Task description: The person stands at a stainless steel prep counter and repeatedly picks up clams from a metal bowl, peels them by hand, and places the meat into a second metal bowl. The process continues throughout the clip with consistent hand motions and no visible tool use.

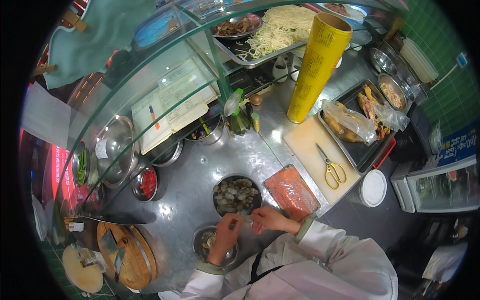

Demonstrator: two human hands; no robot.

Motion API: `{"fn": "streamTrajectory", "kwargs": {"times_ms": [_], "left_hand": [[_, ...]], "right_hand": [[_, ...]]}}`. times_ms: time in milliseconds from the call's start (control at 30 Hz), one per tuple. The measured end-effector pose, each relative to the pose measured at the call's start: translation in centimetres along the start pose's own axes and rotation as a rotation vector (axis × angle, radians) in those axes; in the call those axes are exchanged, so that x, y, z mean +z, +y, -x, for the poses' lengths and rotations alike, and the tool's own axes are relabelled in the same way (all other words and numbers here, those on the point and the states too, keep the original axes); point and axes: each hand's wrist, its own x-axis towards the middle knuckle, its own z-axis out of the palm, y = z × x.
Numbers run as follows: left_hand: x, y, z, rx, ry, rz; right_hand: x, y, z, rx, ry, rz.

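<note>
A shrimp (245, 217), small and greyish, is held between my two hands at the near rim of a metal bowl (261, 187) full of raw shrimp. My right hand (270, 220) pinches it from the right. My left hand (227, 232) has its fingers curled close to the shrimp's left side; whether they grip it is hard to see. Below my left hand stands a smaller metal bowl (197, 243) with a few pale pieces in it, partly hidden by that hand and wrist.
Plastic-wrapped orange-red food (290, 191) lies right of the shrimp bowl, beside a cutting board (313, 150) with gold-handled scissors (332, 168). A round wooden block (138, 258) bearing blades stands at left. A yellow roll (318, 67) stands upright behind; glass shelving (221, 60) borders the far side.
</note>
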Motion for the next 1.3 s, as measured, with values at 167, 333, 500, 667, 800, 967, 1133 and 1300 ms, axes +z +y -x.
{"fn": "streamTrajectory", "kwargs": {"times_ms": [167, 333, 500, 667, 800, 967, 1133, 1300], "left_hand": [[-1.1, -3.1, 1.0, -0.245, 0.332, 0.254], [-4.6, -6.2, 6.4, -0.276, 0.352, -0.356], [-5.7, -10.4, 11.8, -0.151, 0.156, -0.684], [-5.7, -10.2, 12.7, -0.192, 0.205, -0.605], [-4.8, -7.6, 11.2, -0.229, 0.236, -0.504], [-4.2, -5.8, 9.3, -0.184, 0.16, -0.448], [-2.5, -5.7, 8.9, -0.117, 0.134, -0.418], [-1.0, -5.2, 8.2, -0.023, 0.078, -0.467]], "right_hand": [[-0.3, 0.5, -0.8, -0.19, 0.227, 0.152], [-0.9, -4.4, -5.0, -0.278, 0.306, 0.338], [-0.6, -6.7, -7.6, -0.493, 0.222, 0.591], [-4.3, -2.0, -5.9, -0.608, 0.388, 1.195], [-3.1, 0.4, -4.2, -0.339, 0.305, 1.492], [-0.3, 1.7, -6.7, -0.244, 0.392, 1.582], [-0.3, 2.4, -7.4, -0.292, 0.47, 1.499], [0.1, 3.8, -7.6, -0.27, 0.6, 1.587]]}}
